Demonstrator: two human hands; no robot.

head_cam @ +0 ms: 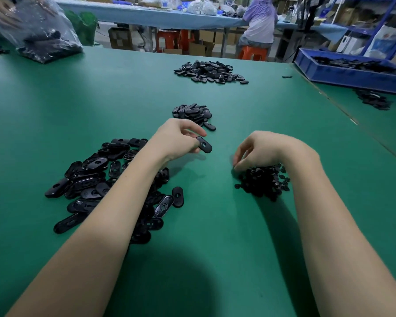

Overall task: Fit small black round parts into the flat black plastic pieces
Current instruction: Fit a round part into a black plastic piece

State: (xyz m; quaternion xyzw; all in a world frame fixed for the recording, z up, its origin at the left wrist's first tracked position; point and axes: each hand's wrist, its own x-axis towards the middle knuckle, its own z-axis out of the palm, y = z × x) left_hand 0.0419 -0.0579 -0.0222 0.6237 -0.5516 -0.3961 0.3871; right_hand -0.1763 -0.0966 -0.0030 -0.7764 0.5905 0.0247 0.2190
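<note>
We hold one flat black plastic piece (204,144) in the left hand (177,139), lifted clear of the green table (215,236). The fingers curl around one end of the piece; its other end points to the right, and a hole shows near its middle. The right hand (264,148) rests at the far edge of the heap of small black round parts (264,181), with the fingertips (237,167) drawn close together and touching the heap. We cannot tell whether they hold a part.

Beneath the left forearm lies a loose heap of unfitted flat pieces (96,179), several showing their oval recess. Just beyond the left hand sits a small pile of pieces (192,113), and farther back, well apart, a larger pile (209,72).

At the far right stands a blue crate (352,74) containing black parts. At the far left, another person's hands touch a clear plastic bag (44,33) of dark parts. A seated person (260,24) works at a distant bench.
</note>
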